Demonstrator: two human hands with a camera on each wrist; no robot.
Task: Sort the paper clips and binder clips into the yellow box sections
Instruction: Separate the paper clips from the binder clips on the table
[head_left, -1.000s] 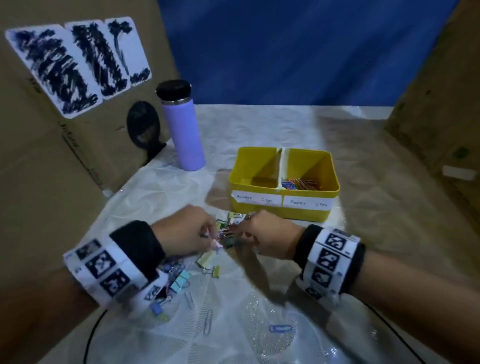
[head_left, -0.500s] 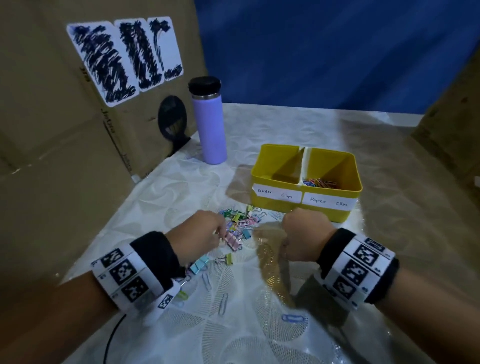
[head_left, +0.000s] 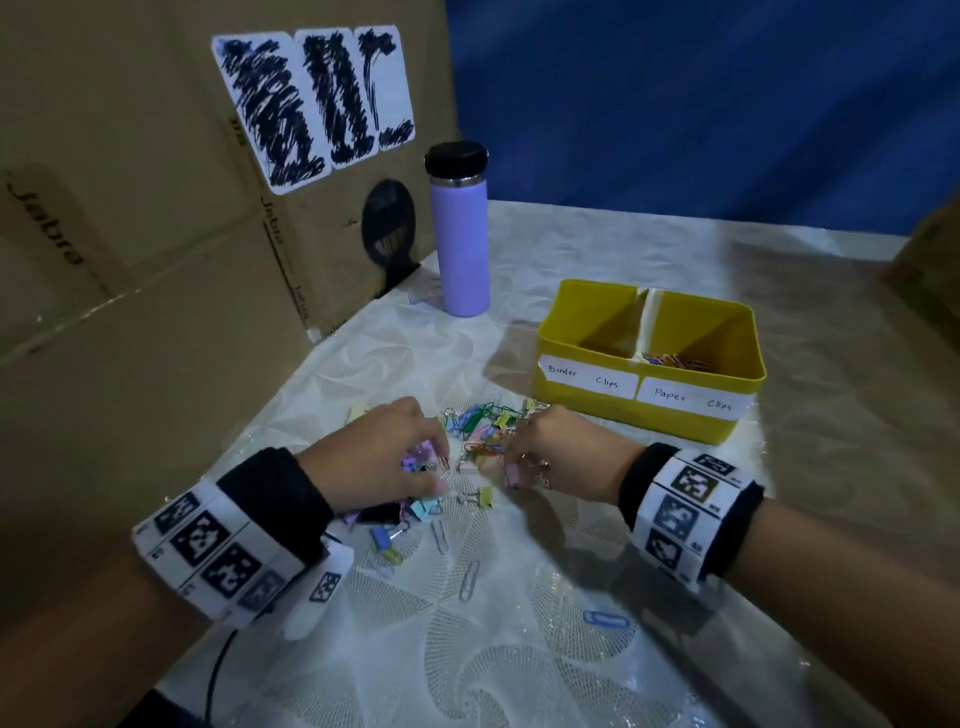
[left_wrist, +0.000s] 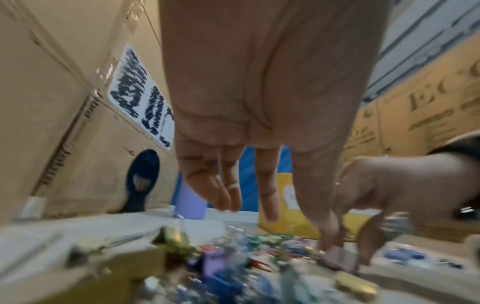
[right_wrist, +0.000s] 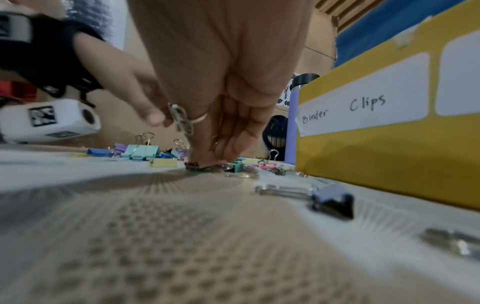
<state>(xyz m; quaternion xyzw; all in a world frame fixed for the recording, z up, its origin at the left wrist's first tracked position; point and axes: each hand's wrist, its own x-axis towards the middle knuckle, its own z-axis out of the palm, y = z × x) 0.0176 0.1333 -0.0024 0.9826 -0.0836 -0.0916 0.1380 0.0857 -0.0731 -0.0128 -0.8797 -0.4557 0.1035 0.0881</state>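
The yellow box (head_left: 644, 415) stands at the right, labelled "Binder Clips" on its left section and "Paper Clips" on its right. Paper clips (head_left: 675, 361) lie in the right section; the floor of the left section is hidden. A mixed pile of coloured clips (head_left: 483, 431) lies in front of the box. My right hand (head_left: 514, 475) points its fingertips down at the pile's near edge and pinches a pink binder clip (right_wrist: 200, 164). My left hand (head_left: 439, 467) hovers over the pile's left side. Its fingers (left_wrist: 269, 205) hang straight, above purple and blue binder clips (head_left: 415, 460).
A purple bottle (head_left: 462, 244) stands behind the pile at the left, against a cardboard wall (head_left: 130, 260). More cardboard (head_left: 924, 270) rises at the right. Loose paper clips (head_left: 470, 579) and a blue one (head_left: 605, 618) lie nearer me. A dark binder clip (right_wrist: 332, 201) lies by the box front.
My right hand, a closed fist above the table half a second ago, has come down with its fingertips on a pink binder clip. My left hand has stayed at the pile's left side.
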